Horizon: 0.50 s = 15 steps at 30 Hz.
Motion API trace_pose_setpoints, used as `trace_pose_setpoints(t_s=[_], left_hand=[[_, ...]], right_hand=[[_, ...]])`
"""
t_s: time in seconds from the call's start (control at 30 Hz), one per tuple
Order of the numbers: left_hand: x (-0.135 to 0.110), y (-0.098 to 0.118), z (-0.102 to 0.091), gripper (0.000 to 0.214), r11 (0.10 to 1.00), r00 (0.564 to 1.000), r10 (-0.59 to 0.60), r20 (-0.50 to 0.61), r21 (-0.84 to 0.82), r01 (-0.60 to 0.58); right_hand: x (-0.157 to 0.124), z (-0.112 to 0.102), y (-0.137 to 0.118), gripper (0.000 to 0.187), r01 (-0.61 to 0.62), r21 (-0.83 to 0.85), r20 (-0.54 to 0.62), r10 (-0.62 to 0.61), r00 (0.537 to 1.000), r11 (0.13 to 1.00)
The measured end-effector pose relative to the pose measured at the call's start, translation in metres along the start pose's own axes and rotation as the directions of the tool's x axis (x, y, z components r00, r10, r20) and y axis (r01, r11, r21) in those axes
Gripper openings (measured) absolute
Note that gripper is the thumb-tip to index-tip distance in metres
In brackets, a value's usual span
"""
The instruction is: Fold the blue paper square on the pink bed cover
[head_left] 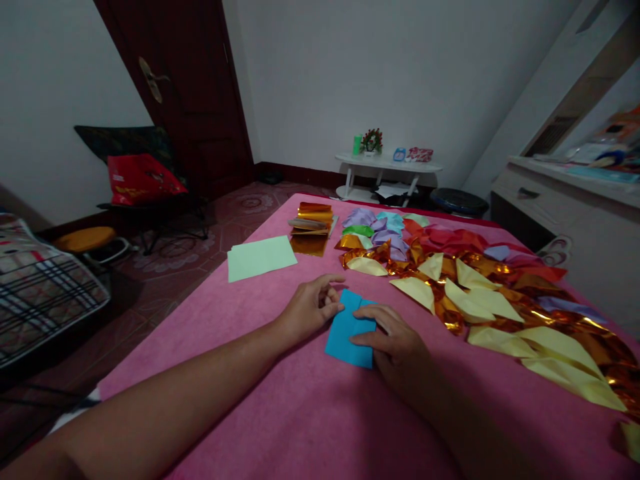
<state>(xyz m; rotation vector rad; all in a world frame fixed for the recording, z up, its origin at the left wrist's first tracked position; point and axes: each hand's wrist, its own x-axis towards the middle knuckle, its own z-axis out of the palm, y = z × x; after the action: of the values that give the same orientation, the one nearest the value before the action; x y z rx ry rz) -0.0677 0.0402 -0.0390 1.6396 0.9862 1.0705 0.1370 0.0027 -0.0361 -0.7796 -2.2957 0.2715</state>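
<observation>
A folded sheet of blue paper point(347, 337) lies on the pink cloth in front of me, with a crease or flap near its top. My right hand point(393, 337) holds it at the right side, thumb and fingers pressed on top. At its upper left edge, my left hand point(315, 303) grips it with the thumb, the other fingers partly curled and the index finger reaching forward. What lies under the left fingertips is hidden. Pale green sheets point(263, 258) lie to the left. Beyond my hands is a stack of shiny gold paper point(313, 227).
Folded pale yellow pieces point(470, 300), shiny gold ones point(453, 320) and red ones point(450, 239) spread over the right of the pink-covered table point(250, 400). A chair with a red bag point(143, 179) stands left, a white side table point(390, 162) at the far wall, a cabinet point(565, 207) right.
</observation>
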Motion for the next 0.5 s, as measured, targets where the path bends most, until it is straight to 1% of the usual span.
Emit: trace_pose_setpoints(t_s=[0.23, 0.5], left_hand=[[0.0002, 0.0011, 0.0007, 0.044, 0.999, 1.000, -0.027, 0.004, 0.022, 0.026], [-0.0006, -0.0011, -0.0005, 0.043, 0.999, 1.000, -0.011, 0.004, 0.046, 0.011]], right_hand=[[-0.0031, 0.0015, 0.0030, 0.038, 0.007, 0.030, 0.022, -0.007, 1.000, 1.000], [-0.0020, 0.0013, 0.0019, 0.038, -0.002, 0.037, 0.030, 0.001, 1.000, 0.999]])
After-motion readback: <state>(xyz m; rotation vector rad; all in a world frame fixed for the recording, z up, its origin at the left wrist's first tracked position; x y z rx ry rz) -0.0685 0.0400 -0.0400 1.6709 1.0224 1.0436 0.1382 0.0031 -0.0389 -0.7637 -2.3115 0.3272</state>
